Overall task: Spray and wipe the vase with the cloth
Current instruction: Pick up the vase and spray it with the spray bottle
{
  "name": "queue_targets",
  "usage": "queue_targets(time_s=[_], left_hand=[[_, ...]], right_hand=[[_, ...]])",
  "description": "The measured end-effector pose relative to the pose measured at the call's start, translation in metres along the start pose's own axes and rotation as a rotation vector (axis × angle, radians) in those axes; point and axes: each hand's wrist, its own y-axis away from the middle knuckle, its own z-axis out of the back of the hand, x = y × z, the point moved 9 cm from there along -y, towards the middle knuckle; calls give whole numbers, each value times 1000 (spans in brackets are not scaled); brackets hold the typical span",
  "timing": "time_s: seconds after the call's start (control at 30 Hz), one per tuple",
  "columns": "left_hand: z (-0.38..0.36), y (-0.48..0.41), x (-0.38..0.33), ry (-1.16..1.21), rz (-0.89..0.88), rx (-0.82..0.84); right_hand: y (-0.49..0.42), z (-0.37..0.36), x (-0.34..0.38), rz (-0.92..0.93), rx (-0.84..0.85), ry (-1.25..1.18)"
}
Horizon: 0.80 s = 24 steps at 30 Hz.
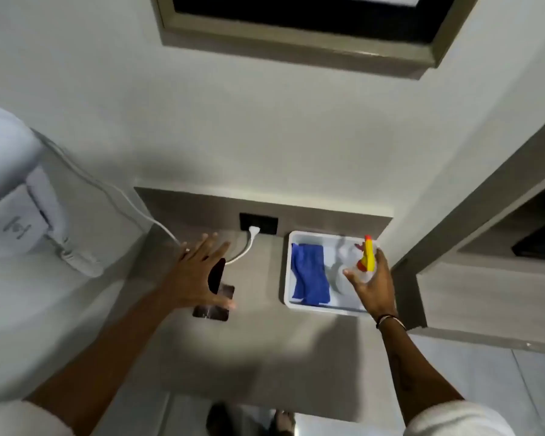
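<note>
A dark glass vase (215, 289) stands on the grey bedside table (255, 341), seen from above with its black mouth toward me. My left hand (195, 278) is spread against its left side, fingers straight and apart, thumb lying across its base. A blue cloth (309, 278) lies crumpled in the left half of a white tray (287, 272). Over the tray's right half my right hand (373, 286) grips a clear spray bottle (368, 256) with a yellow and red nozzle, held upright.
A white cable (246, 250) runs from a black wall socket (258, 223) just behind the vase. A bed with white linen (16, 215) borders the table's left. A wooden shelf unit (485, 278) rises close on the right. My feet (249, 420) show below.
</note>
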Motion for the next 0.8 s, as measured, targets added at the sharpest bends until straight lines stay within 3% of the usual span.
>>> queue_targets(time_s=[0.17,0.3,0.47,0.57,0.7,0.8], left_hand=[[-11,-3,18,-31,-62,49],[2,-4,15,51,-151,-93],[5,2,38,297,-165,-198],[-5,7,55,493,-178,-176],[-24,16,81,625,-153,-141],[-25,20,89,697,-170,-118]], right_hand=[[-15,-21,-14,-42,-60,4],[-24,-22,-17,-34,-170,80],[-3,-1,20,12,-289,42],[42,22,55,34,-422,-40],[105,-6,101,-10,-302,-425],[147,-64,115,-116,-94,-458]])
